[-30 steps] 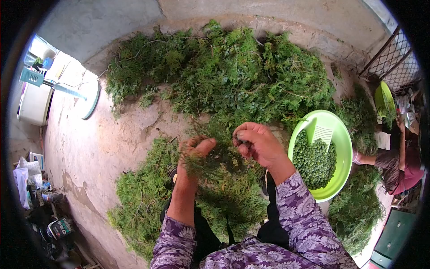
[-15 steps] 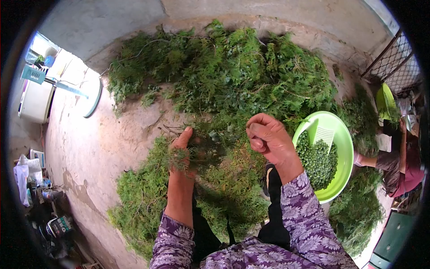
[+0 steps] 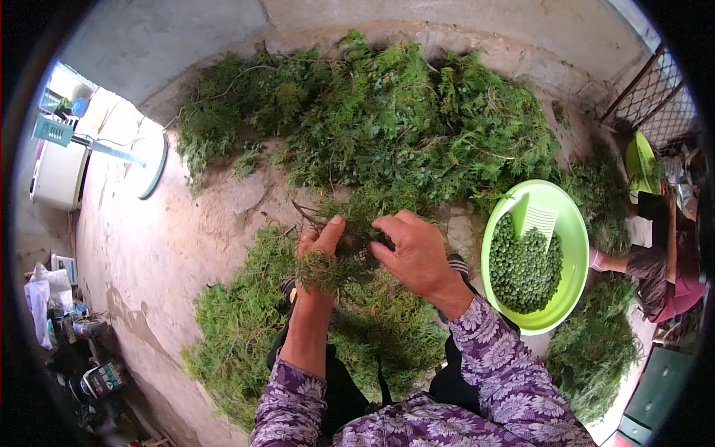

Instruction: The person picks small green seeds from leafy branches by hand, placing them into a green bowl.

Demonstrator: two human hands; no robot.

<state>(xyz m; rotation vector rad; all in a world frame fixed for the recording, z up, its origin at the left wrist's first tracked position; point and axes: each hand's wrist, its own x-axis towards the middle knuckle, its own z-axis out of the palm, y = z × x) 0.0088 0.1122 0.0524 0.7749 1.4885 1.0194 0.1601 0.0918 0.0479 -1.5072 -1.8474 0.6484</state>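
Observation:
A leafy green sprig [image 3: 335,270] is gripped in my left hand [image 3: 316,253], its brown stems poking out above the thumb. Close on the right, my right hand [image 3: 417,257] reaches to the sprig with thumb and fingers bent together; whatever is between the fingertips is too small to make out. To the right of my right hand stands a light green basin [image 3: 575,257] with a ridged inner panel. Many small round green berries [image 3: 525,272] lie in it. Below my hands, cut foliage [image 3: 391,328] covers the floor between my feet.
A large heap of leafy branches [image 3: 372,119] lies along the wall. More foliage [image 3: 596,350] is beside the basin. Another person [image 3: 674,276] sits at the far right near a second green basin [image 3: 640,165]. A white fan base [image 3: 153,165] stands at the left.
My right hand has moved left and down to the sprig. My left hand has shifted slightly to the right, still holding the sprig.

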